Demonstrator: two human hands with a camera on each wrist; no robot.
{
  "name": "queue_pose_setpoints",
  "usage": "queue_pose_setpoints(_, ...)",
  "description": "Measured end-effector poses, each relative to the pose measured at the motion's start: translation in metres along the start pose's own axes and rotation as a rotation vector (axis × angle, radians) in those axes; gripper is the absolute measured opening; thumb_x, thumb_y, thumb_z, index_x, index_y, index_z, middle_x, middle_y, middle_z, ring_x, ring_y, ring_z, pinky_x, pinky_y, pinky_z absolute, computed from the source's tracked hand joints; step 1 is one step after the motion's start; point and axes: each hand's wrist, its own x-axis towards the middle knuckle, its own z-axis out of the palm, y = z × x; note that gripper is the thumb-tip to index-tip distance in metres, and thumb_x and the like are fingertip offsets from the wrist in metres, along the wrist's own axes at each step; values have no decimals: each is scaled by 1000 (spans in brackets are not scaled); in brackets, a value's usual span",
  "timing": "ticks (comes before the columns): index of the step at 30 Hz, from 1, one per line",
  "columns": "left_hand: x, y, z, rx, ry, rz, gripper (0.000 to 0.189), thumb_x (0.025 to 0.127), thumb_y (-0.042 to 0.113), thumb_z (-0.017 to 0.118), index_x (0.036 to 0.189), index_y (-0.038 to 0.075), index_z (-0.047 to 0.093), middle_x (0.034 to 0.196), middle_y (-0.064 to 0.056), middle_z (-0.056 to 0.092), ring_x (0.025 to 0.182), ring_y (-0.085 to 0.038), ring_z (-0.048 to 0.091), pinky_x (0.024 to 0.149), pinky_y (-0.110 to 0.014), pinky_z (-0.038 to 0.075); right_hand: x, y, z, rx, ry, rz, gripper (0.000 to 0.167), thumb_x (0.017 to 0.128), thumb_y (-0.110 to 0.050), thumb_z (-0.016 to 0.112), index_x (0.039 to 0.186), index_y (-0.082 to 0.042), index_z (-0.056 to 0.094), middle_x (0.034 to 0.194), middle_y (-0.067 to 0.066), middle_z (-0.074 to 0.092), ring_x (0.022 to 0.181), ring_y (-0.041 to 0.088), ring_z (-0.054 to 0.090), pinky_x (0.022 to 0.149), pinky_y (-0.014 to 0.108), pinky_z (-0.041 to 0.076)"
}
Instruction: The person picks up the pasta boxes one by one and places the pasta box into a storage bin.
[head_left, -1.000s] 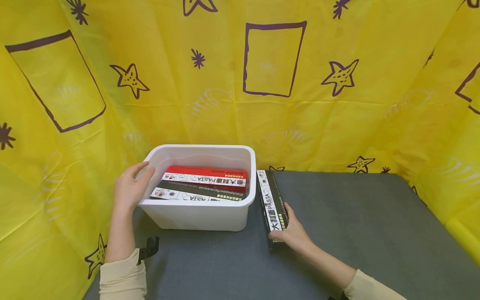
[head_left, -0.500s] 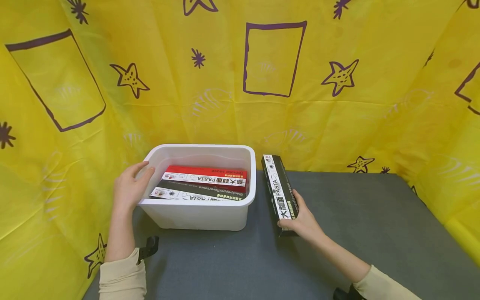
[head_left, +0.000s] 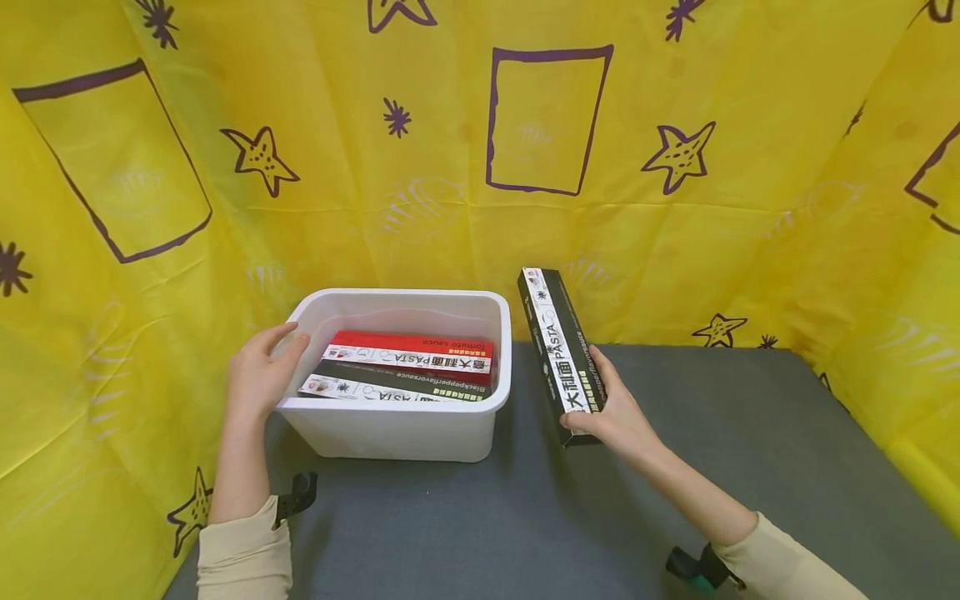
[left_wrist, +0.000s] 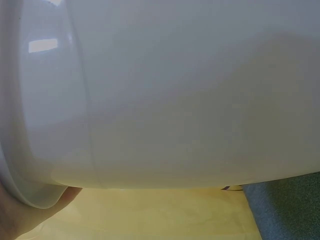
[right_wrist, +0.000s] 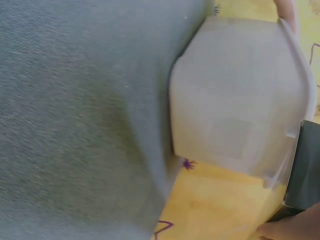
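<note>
A black-and-white pasta box (head_left: 557, 342) is gripped near its front end by my right hand (head_left: 621, 417), thumb on one side and fingers on the other. It hangs tilted to the right of a white plastic bin (head_left: 405, 433). In the right wrist view, the box's dark end (right_wrist: 305, 167) shows beside the bin's wall (right_wrist: 235, 95). My left hand (head_left: 261, 371) holds the bin's left rim, and most of its fingers are hidden. Within the bin lie a red tomato sauce pasta box (head_left: 412, 342) and a dark black-pepper one (head_left: 405, 377).
Grey cloth covers the table (head_left: 450, 533). A yellow curtain (head_left: 420, 233) with purple star drawings stands behind and along both sides, close to the bin's back. Black wrist straps (head_left: 298, 497) sit at both sleeves.
My right hand has lifted the pasta box from beside the bin, moving it up and slightly right. My left hand and the bin have stayed in place.
</note>
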Motion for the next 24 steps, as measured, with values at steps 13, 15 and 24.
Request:
queue_pose_setpoints(13, -2, 1, -2, 3, -3, 0, 59, 98, 46, 49, 139, 3, 53, 141, -26, 48, 131, -47, 40, 106, -61, 30, 8, -26, -5, 50, -111, -150, 106, 68, -10, 73, 157, -24, 16, 147, 15, 36, 96, 27, 53, 74, 33, 53)
queue_pose_setpoints(15, -1, 0, -2, 4, -1, 4, 59, 98, 46, 49, 138, 4, 53, 141, -26, 48, 131, -47, 40, 106, -61, 30, 9, -29, -4, 49, -136, -171, 106, 68, -10, 72, 156, -23, 16, 153, 12, 30, 98, 27, 53, 74, 32, 54)
queue_pose_setpoints(24, -1, 0, -1, -4, -4, -7, 58, 98, 46, 49, 139, 4, 53, 141, -26, 47, 131, -47, 39, 106, -62, 30, 11, -44, 1, -8, -266, -256, 103, 69, -11, 72, 155, -34, 19, 158, 5, 25, 109, 31, 50, 75, 39, 54)
